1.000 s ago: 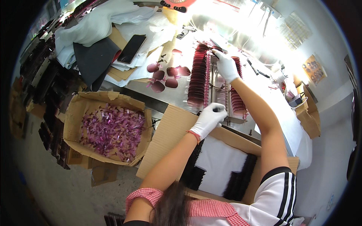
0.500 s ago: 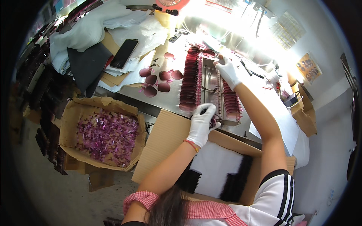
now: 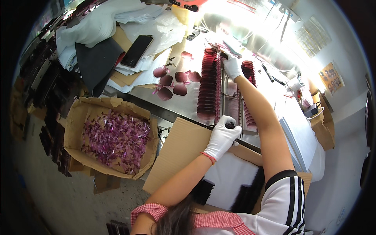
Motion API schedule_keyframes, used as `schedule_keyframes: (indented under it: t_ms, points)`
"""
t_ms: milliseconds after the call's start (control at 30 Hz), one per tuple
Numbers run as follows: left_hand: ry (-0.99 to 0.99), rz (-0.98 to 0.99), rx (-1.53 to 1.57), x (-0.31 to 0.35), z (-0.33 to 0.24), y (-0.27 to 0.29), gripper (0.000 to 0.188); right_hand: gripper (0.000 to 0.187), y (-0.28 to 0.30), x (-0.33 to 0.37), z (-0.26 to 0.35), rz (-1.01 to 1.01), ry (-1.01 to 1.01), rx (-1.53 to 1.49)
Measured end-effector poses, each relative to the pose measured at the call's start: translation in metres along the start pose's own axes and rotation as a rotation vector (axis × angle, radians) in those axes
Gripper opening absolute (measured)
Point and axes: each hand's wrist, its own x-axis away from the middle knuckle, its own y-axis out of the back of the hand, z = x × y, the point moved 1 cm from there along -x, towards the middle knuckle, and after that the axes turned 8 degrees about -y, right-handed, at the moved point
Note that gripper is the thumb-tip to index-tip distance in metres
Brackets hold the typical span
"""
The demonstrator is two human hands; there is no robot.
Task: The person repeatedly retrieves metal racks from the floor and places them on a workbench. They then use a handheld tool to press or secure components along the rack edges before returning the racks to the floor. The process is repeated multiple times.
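Observation:
My left hand (image 3: 222, 138), in a white glove, is closed at the near end of the metal rack (image 3: 229, 92). A dark rounded end (image 3: 230, 125) pokes out between its fingers; the rest of that thing is hidden. My right hand (image 3: 233, 66), also gloved, reaches over the rack to its far end. Its fingers are bent in by the left rail, and what they grip is hard to see. Along that rail hangs a row of dark red tinted lenses (image 3: 207, 86). A second row of lenses (image 3: 249, 115) lines the right side, partly behind my forearm.
Loose lenses (image 3: 180, 89) and a phone (image 3: 137, 51) on papers lie to the left. A cardboard box of pink plastic bits (image 3: 69, 135) stands lower left. Before me is an open carton (image 3: 176, 150) with white sheets and black pieces. Pens (image 3: 268, 73) lie at right.
The view has shifted, moving the bench rightward in the picture. My right hand has gone from the rack's right rail toward its left rail. The blade-like metal piece beside my left hand is now hidden.

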Motion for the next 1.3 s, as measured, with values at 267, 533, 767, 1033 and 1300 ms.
schedule_keyframes:
  t_ms: [267, 533, 767, 1033, 1300]
  points:
    - [0.005, -0.010, 0.155, 0.007, -0.007, 0.002, 0.033, 0.037, 0.055, 0.008, 0.060, -0.023, 0.097, 0.295]
    - [-0.234, 0.062, 0.718, 0.028, -0.008, -0.023, 0.044, 0.034, 0.194, 0.194, 0.139, 0.374, -0.213, -0.512]
    - [-0.049, 0.106, 0.824, 0.053, 0.034, -0.059, 0.030, 0.066, 0.248, 0.281, 0.128, 0.265, 0.008, 0.118]
    - [0.407, 0.263, 0.192, 0.097, 0.094, -0.060, 0.048, 0.044, 0.282, 0.375, 0.072, 0.700, -0.442, 0.169]
    - [0.202, 0.594, -0.122, 0.085, 0.054, -0.009, 0.038, 0.048, 0.272, 0.461, 0.020, 1.058, -0.469, 0.476]
